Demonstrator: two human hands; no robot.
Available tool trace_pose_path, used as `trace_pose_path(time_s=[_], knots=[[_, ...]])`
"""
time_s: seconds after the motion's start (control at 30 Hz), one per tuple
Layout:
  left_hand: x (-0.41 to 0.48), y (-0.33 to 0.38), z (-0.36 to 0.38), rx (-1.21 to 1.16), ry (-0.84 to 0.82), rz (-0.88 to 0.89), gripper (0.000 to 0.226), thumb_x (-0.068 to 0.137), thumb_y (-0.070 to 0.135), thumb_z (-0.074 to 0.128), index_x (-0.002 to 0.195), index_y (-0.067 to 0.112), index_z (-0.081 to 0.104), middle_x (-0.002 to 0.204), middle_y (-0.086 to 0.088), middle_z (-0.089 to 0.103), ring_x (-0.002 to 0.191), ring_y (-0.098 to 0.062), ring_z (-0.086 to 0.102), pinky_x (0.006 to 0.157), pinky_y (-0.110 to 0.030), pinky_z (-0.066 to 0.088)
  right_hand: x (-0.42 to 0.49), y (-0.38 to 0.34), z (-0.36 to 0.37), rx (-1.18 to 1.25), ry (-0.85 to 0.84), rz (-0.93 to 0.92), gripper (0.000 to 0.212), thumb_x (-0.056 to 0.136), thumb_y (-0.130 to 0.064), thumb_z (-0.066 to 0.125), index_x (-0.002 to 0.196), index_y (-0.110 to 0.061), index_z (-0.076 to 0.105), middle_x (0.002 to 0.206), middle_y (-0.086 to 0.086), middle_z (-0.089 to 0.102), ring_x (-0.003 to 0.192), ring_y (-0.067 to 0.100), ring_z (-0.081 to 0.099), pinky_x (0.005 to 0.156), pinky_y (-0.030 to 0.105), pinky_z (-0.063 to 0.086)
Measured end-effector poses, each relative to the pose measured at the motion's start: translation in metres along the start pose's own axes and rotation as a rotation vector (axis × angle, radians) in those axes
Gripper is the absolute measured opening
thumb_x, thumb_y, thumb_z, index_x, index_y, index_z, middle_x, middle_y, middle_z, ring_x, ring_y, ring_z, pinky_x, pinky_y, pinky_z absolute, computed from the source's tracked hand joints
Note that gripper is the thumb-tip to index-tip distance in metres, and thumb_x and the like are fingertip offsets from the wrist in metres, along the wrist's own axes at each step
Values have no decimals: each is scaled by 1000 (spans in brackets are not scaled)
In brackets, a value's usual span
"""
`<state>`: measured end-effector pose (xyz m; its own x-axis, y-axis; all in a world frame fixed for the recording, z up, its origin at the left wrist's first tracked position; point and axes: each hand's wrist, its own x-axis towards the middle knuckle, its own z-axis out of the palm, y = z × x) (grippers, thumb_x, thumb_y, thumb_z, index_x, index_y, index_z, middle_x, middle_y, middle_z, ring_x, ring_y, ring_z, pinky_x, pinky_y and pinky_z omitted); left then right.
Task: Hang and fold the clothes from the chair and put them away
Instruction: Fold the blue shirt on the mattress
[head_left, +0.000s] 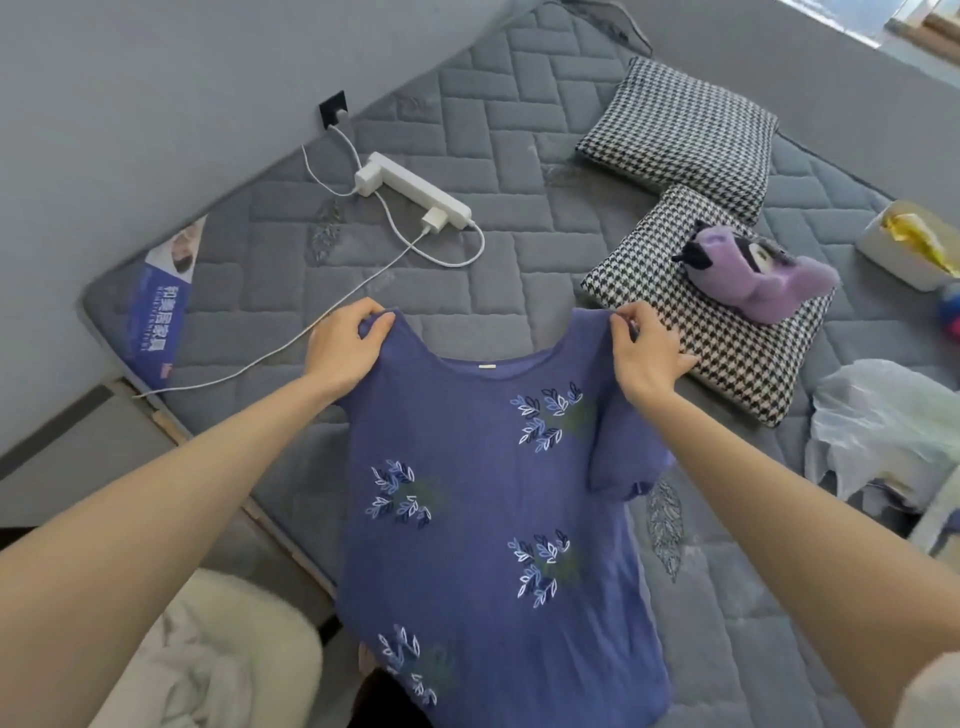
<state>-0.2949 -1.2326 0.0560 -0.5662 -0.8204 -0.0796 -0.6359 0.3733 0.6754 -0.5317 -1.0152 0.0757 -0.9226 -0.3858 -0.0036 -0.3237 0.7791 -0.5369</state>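
Left hand (343, 345) grips one shoulder of the blue top (483, 519), right hand (647, 356) pinches the other, so you're holding it spread over the mattress (467, 130).
Looks like folding hasn't started, and putting away is all ahead. Charger cable (291, 340) on the left, checked cushion (727, 343) on the right; the bare stretch between should fit it flat.

Left grip (345, 347) and right grip (647, 356) pinch, arms outstretched

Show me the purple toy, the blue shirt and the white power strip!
Purple toy (776, 295): head view, on its fuzzy body.
Blue shirt (467, 431): head view, on its chest, between leaf prints.
Power strip (415, 191): head view, on its white top.
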Motion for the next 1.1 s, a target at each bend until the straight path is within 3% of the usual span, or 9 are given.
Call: trace_pose_path(time_s=[0.2, 0.3, 0.4, 0.53, 0.7, 0.87, 0.97, 1.03, 1.1], knots=[[54, -33, 42, 158, 80, -19, 24, 96, 35, 48, 107, 23, 65, 100, -9, 48, 106, -34, 48, 91, -41, 32, 42, 11, 58, 83, 3, 52, 13, 98, -32, 45, 87, -32, 52, 75, -13, 53, 97, 23, 56, 75, 32, 8], [61, -40, 67, 179, 161, -62, 29, 94, 36, 51, 122, 32, 55, 113, -9, 37, 111, -30, 37, 99, -42, 24, 50, 24, 79, 92, 0, 52, 16, 98, -29, 45, 100, -30, 61, 100, -7, 65, 107, 23, 56, 87, 33, 20], [46, -46, 91, 206, 179, -48, 44, 93, 31, 54, 135, 30, 46, 133, -14, 33, 121, -33, 34, 105, -46, 21, 43, 41, 95, 68, -38, 57, 28, 97, -27, 48, 122, -24, 58, 124, 4, 61, 121, 28, 47, 100, 40, 30], [3, -47, 132, 259, -27, 54, 47, 96, 28, 51, 142, 26, 42, 147, -16, 24, 137, -34, 22, 111, -46, 12, 17, 73, 109, 50, -121, 131, 31, 97, -23, 48, 127, -18, 54, 128, 8, 56, 123, 30, 43, 102, 44, 31], [-40, -40, 188, 304, -344, 83, 50, 102, 32, 33, 150, 33, 19, 159, -5, -4, 146, -24, -6, 117, -42, -5, -2, 122, 119, 28, -134, 364, 37, 97, -25, 49, 131, -12, 46, 138, 13, 45, 129, 35, 34, 102, 48, 32], [-56, -33, 237, 325, -605, 8, 56, 102, 41, 25, 148, 43, -6, 155, 3, -28, 143, -21, -26, 111, -64, -3, 0, 154, 136, 140, -127, 826, 70, 92, -42, 58, 141, -1, 29, 147, 20, 29, 136, 39, 26, 107, 43, 26], [-56, -32, 256, 366, -638, -50, 59, 99, 52, 24, 145, 49, -13, 151, 7, -36, 139, -22, -34, 102, -74, -5, 1, 166, 142, 124, -87, 954, 73, 86, -52, 61, 134, -3, 36, 143, 20, 29, 133, 38, 27, 106, 44, 26], [-53, -29, 265, 372, -628, -65, 61, 96, 60, 24, 142, 53, -16, 149, 9, -39, 137, -23, -37, 97, -77, -6, -2, 173, 145, 102, -148, 894, 50, 88, -52, 59, 114, -11, 49, 138, 18, 34, 127, 37, 31, 104, 45, 28], [-48, -26, 271, 373, -592, -83, 64, 93, 65, 24, 140, 55, -18, 149, 10, -40, 137, -23, -36, 94, -79, -6, -3, 181, 145, 135, -155, 759, 30, 93, -43, 53, 92, -13, 48, 121, 13, 46, 114, 35, 42, 100, 47, 33]])
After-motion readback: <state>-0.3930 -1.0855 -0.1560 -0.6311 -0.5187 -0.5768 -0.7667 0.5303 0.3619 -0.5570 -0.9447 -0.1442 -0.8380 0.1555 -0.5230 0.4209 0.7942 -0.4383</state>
